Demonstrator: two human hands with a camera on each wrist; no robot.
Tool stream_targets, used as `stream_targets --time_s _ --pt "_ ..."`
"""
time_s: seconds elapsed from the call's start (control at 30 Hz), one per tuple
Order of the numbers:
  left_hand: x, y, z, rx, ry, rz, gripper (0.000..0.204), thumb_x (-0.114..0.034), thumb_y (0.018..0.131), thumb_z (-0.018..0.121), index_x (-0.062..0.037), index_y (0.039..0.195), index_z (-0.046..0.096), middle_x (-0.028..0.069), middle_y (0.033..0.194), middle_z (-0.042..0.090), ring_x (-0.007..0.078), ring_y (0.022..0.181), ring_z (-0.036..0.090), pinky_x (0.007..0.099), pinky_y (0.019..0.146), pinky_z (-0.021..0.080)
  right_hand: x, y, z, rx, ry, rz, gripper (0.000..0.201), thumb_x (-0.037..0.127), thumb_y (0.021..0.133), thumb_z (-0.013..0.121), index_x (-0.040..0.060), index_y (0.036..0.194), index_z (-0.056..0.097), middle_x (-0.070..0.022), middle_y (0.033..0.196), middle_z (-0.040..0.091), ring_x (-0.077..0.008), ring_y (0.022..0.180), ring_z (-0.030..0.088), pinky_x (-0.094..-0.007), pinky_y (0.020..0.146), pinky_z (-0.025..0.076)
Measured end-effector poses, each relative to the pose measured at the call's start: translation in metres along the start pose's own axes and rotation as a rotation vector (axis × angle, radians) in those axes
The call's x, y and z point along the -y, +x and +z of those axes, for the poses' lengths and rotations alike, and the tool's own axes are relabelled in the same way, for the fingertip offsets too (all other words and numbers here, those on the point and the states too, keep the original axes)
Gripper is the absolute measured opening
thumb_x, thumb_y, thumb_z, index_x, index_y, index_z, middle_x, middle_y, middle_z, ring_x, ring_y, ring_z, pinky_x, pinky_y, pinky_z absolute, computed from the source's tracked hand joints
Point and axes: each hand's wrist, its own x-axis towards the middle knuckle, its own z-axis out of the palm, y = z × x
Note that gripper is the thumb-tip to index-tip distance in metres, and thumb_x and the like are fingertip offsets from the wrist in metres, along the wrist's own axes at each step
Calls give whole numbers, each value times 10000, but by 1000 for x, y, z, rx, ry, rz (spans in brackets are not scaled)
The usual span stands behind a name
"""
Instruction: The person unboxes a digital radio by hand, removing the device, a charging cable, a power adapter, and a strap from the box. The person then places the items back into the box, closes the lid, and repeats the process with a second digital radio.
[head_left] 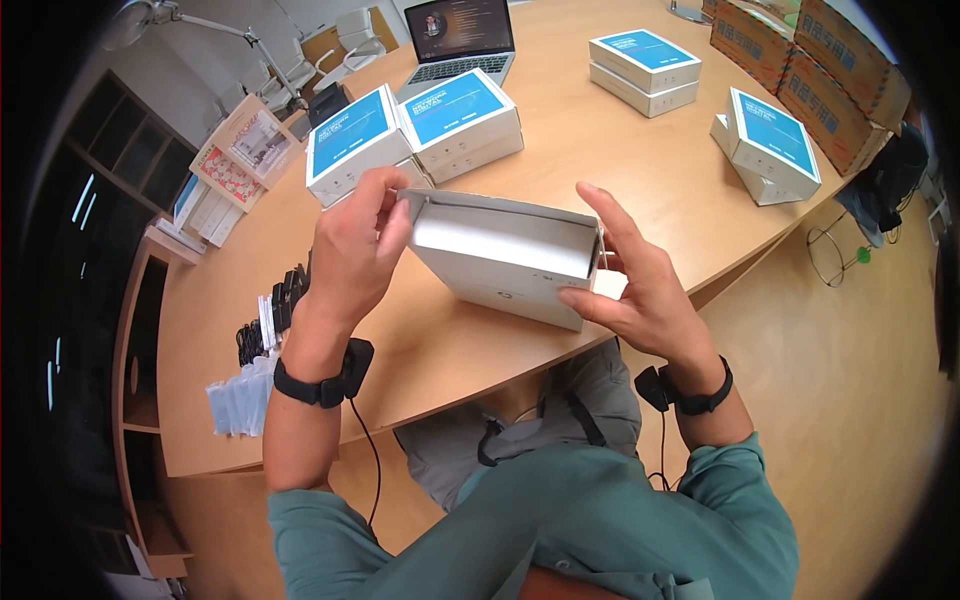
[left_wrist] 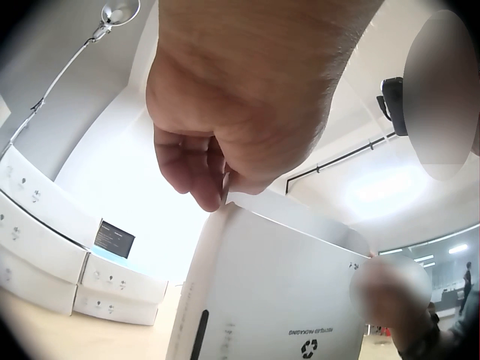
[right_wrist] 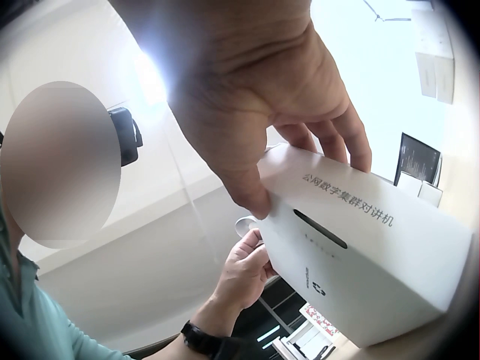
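Observation:
A white cardboard box (head_left: 505,262) stands on edge at the table's near side, tilted, its narrow open end facing up. At that end's left corner my left hand (head_left: 358,245) pinches the edge between thumb and fingertips. My right hand (head_left: 648,292) holds the right end, thumb on the near face and fingers round the far side. In the right wrist view, the box (right_wrist: 375,240) shows a dark slot and printed characters. The left wrist view shows a recycling mark on the broad face, with the left fingertips (left_wrist: 212,196) right at its upper corner.
White boxes with blue labels (head_left: 460,105) sit just beyond my hands; more stacks (head_left: 645,75) stand farther right. A laptop (head_left: 460,45) is open behind them. Black cables (head_left: 290,295) and clear plastic sleeves (head_left: 240,402) lie at left. Brown cartons (head_left: 825,95) stand at the right edge.

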Motion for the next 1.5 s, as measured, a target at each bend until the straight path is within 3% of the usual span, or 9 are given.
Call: stream_targets --time_s 0.33,0.53,0.67,0.73,0.87,0.93,1.07,1.13,1.5 --pt "-50 17 4 -34 149 435 394 -15 916 735 -99 1301 756 160 1350 699 393 1203 692 477 1022 577 1 6 8 -25 44 4 922 71 913 877 146 1715 429 -204 1593 621 -361 1345 694 -461 1082 577" --pt "-82 33 30 37 -31 796 414 -4 799 753 -94 1200 801 117 1289 714 351 1181 703 470 977 594 0 9 5 57 -20 39 906 68 904 902 90 1690 452 -134 1678 539 -278 1437 620 -448 1112 589" --pt "-74 48 42 68 -116 851 357 -18 797 761 -76 1147 797 112 1223 736 341 1091 735 436 887 625 5 8 4 33 38 149 841 79 910 895 71 1648 491 -128 1652 564 -275 1416 633 -449 1106 590" --pt "-77 53 43 44 -94 852 308 -23 791 764 -59 1095 794 108 1153 754 328 1019 753 404 810 638 -2 8 5 20 -44 22 900 165 892 883 48 1668 444 -218 1267 757 -378 1086 769 -415 917 601" --pt "-82 56 38 43 -33 894 288 -24 787 766 -49 1072 789 108 1115 760 323 1002 758 400 799 639 -4 8 3 17 -34 2 905 161 893 879 47 1674 437 -241 1315 741 -396 1128 763 -429 937 604" --pt "-81 56 38 51 -45 885 273 -31 781 769 -40 1053 785 109 1100 758 325 988 758 399 789 639 -2 8 1 59 -17 37 881 78 891 879 58 1665 459 -149 1527 658 -287 1332 692 -451 1100 593" --pt "-75 60 39 53 -64 892 287 -40 771 774 -35 1058 785 112 1097 753 324 970 755 399 777 637 -10 7 4 36 -17 4 941 80 891 874 56 1705 404 -165 1491 677 -294 1296 713 -453 1090 601" --pt "-75 60 38 43 -14 918 295 -47 761 780 -37 1056 784 111 1087 750 318 950 753 399 762 635 -13 8 5 -4 -7 -71 926 160 889 872 28 1682 414 -275 1363 716 -431 1162 754 -442 953 608" --pt "-82 40 46 2 18 858 336 -55 816 802 -70 1151 785 118 1148 763 312 998 751 401 806 634 -8 6 10 -61 50 -7 907 133 904 874 135 1700 440 -225 1366 724 -342 1130 760 -405 933 602"
